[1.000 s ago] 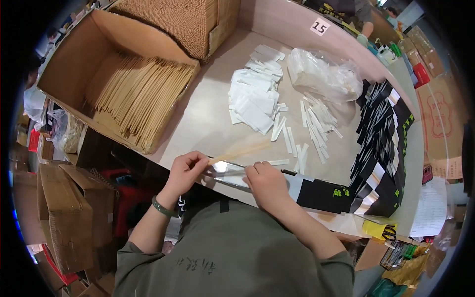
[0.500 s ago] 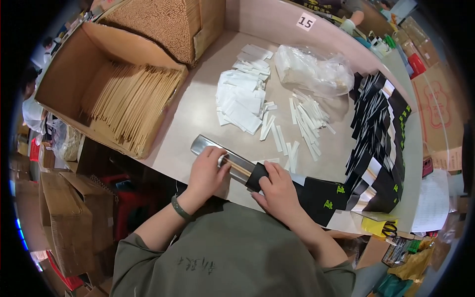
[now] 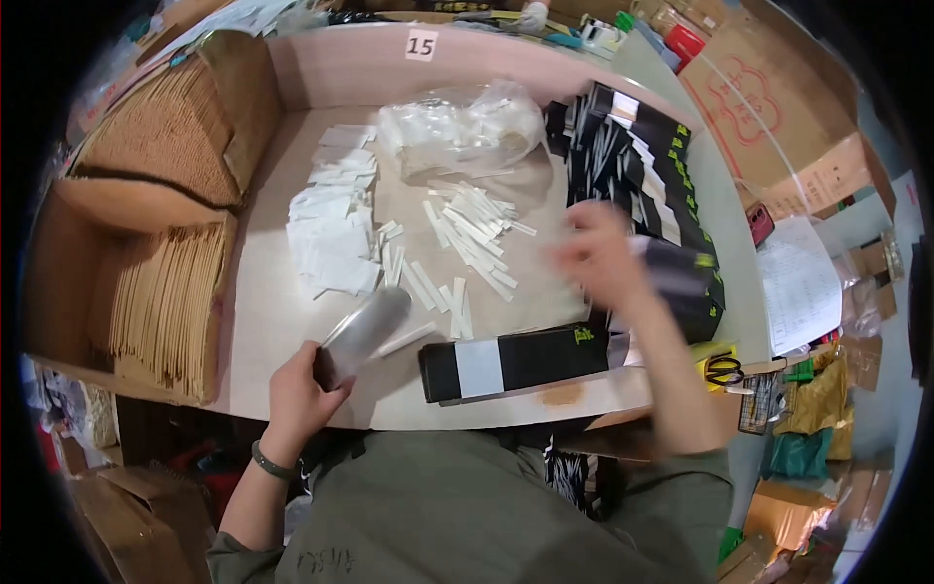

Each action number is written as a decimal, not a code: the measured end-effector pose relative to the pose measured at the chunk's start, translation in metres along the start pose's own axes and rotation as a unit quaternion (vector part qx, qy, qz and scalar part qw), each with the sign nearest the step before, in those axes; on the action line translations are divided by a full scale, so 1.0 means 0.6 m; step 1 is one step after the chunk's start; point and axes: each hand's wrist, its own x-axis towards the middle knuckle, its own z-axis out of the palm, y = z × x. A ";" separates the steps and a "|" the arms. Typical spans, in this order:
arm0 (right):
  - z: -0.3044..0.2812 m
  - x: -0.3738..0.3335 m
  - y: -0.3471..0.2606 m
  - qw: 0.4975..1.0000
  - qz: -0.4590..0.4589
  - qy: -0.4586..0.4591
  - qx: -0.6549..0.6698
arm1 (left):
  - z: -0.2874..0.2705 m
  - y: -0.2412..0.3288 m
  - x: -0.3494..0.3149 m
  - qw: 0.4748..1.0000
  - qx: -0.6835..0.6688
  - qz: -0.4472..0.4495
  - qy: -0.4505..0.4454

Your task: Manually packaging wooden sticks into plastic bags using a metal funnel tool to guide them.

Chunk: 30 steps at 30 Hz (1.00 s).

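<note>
A shiny metal trough [image 3: 365, 333] is being gripped in the left hand [image 3: 304, 394], poking out ahead of it, while the right hand [image 3: 605, 258] is being blurred too much to tell open from closed, right by the heaped black sleeves [image 3: 603, 161]. Lime-green lettering [image 3: 583, 336] is being shown off on the white-banded black stack [image 3: 540, 366] between the hands, and a number label [image 3: 421, 45] is being displayed way beyond them.
</note>
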 end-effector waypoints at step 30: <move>0.262 -0.001 -0.228 0.965 0.148 -0.200 0.083 | -0.019 -0.010 0.010 0.956 0.002 0.272 -0.112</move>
